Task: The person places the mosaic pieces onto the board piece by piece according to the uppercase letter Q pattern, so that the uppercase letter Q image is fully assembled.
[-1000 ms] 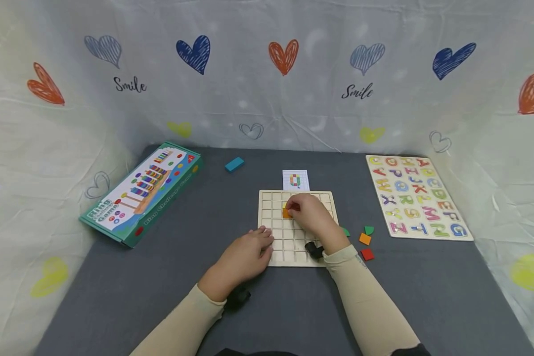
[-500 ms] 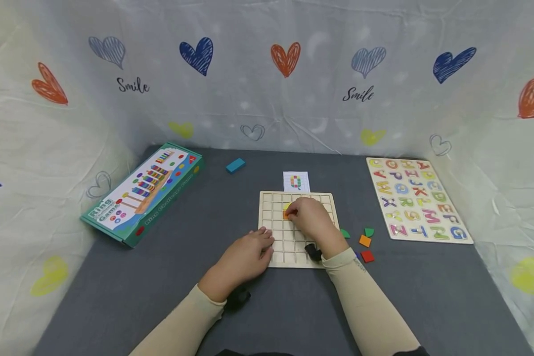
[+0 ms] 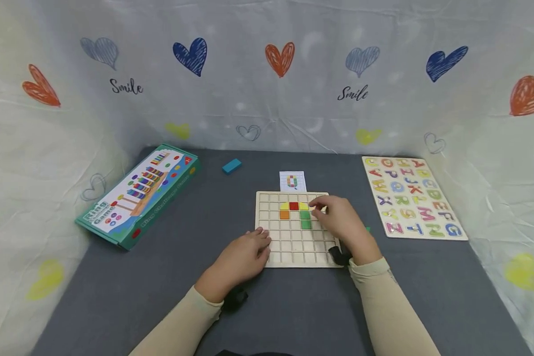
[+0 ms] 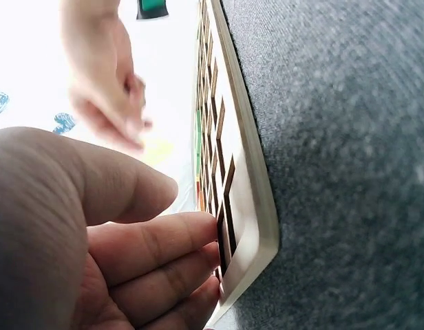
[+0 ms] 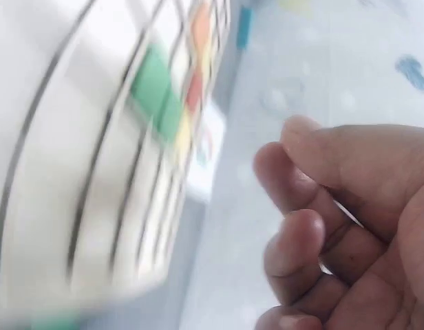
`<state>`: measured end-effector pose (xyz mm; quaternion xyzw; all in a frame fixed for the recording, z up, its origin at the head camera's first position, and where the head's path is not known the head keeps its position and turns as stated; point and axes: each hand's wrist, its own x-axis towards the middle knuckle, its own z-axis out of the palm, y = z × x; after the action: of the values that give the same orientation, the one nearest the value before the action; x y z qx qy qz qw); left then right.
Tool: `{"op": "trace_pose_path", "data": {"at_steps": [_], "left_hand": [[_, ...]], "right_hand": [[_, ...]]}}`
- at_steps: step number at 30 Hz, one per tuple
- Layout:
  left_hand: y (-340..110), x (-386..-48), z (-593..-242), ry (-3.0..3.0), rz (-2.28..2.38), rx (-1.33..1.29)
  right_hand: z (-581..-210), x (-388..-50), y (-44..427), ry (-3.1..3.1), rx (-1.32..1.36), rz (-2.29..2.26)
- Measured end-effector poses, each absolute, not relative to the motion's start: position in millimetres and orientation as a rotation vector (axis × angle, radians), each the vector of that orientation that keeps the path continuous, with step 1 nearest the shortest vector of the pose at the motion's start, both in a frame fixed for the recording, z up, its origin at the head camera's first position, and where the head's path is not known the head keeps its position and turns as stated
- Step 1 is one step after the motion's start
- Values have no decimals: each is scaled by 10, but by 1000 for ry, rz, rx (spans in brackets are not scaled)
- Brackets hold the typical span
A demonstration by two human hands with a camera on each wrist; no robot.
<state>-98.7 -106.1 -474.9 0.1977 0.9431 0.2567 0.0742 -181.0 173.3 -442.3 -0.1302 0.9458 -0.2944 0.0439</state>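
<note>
My left hand [image 3: 244, 257] rests at the left edge of the wooden grid board [image 3: 285, 247], fingertips touching it in the left wrist view. Small tiles lie in the far part of the grid: a red tile [image 3: 293, 206] between two yellow pieces, an orange tile [image 3: 285, 215] at left, and green tiles [image 3: 305, 224] at right. Over the board's right side hovers my right hand [image 3: 343, 222]. Its fingers are loosely bent and hold nothing, as the right wrist view [image 5: 343, 220] shows. A card with a coloured letter-like pattern [image 3: 292, 181] sits at the board's far edge.
A green game box [image 3: 138, 195] lies at the left, and a blue block [image 3: 232, 166] at the back. An alphabet board [image 3: 414, 198] is at the right. My right forearm hides most of the area beside the grid; a bit of green piece [image 3: 368, 229] shows there.
My right hand has let go of the orange tile, which stays in the grid, and has moved right, uncovering the red, yellow and green pieces. My left hand has stayed in place.
</note>
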Motion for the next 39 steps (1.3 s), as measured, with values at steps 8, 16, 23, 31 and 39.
{"op": "trace_pose_path", "data": {"at_steps": [8, 16, 23, 31, 39], "left_hand": [[-1051, -983, -4744, 2845, 772, 595], [-1064, -995, -4764, 2842, 793, 611], [-1070, -996, -4767, 2834, 801, 605], [-1062, -1003, -4776, 2841, 778, 603], [-1057, -1000, -4759, 2838, 783, 598]], "right_hand": [[-4549, -1495, 2605, 2870, -153, -754], [-4657, -1379, 2775, 2862, -150, -747], [-4678, -1300, 2774, 2862, -121, -764], [-4697, -1244, 2812, 2879, -41, -720], [-4710, -1245, 2828, 2863, -35, -746]]}}
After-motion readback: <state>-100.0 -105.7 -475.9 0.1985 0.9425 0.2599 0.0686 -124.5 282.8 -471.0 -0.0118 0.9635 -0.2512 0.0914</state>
